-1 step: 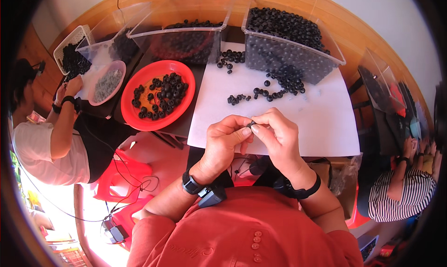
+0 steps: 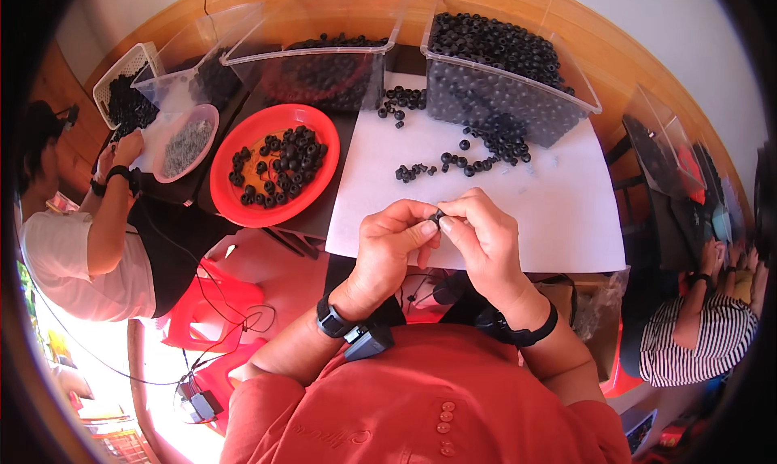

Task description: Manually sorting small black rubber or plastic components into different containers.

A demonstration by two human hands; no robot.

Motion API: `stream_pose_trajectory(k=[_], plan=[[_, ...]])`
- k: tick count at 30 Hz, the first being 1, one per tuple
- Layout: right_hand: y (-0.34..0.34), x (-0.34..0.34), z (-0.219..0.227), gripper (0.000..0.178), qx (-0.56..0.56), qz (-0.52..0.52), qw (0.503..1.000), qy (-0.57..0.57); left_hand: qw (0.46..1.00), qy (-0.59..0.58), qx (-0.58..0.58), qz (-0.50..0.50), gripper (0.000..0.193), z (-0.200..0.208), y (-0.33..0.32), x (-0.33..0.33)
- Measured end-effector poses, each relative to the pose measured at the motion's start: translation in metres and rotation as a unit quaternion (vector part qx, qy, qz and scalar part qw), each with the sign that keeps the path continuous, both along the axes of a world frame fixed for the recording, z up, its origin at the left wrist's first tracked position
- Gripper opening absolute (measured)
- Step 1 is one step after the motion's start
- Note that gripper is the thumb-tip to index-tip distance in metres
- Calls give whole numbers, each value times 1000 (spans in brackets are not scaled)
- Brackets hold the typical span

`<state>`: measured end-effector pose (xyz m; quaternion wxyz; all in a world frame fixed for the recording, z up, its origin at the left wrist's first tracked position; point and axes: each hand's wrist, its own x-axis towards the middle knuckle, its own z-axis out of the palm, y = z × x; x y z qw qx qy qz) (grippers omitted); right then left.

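A small black round part is pinched between the fingertips of both my hands, above the near edge of a white sheet. My left hand grips it with thumb and forefinger. On its other side, my right hand pinches it the same way. The fingers cover much of the part, so its exact shape is hard to make out. Beyond my hands, loose black ball-shaped parts and a small cluster of smaller black pieces lie on the sheet.
A red plate with black ringlike parts sits to the left. Clear plastic bins of black parts line the back. A pink bowl holds small pale pieces. One person works at left; another person is at right.
The black part turns very slightly between my fingertips. Nothing else visibly differs.
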<state>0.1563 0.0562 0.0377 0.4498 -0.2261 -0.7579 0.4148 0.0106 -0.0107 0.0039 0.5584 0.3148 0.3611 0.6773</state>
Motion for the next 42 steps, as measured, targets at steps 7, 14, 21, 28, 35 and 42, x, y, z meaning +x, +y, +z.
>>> stream_pose_trajectory(k=[7,14,21,28,35,42], plan=[[2,-5,1,19,318,-98,936,-113,1000,4,-30,-5,14,2,0,0],[-5,-11,-1,17,381,-151,898,-161,999,11,-26,16,12,0,-1,3],[7,-10,-15,15,329,-108,930,-120,998,31,-42,28,12,0,2,4],[-1,-8,-12,18,333,-77,933,-111,999,-16,-37,29,13,1,0,1],[11,0,-4,21,289,-3,951,-112,1000,-12,-11,13,12,-3,2,1],[11,0,2,22,314,-2,939,-140,999,8,-38,6,11,-1,2,0]])
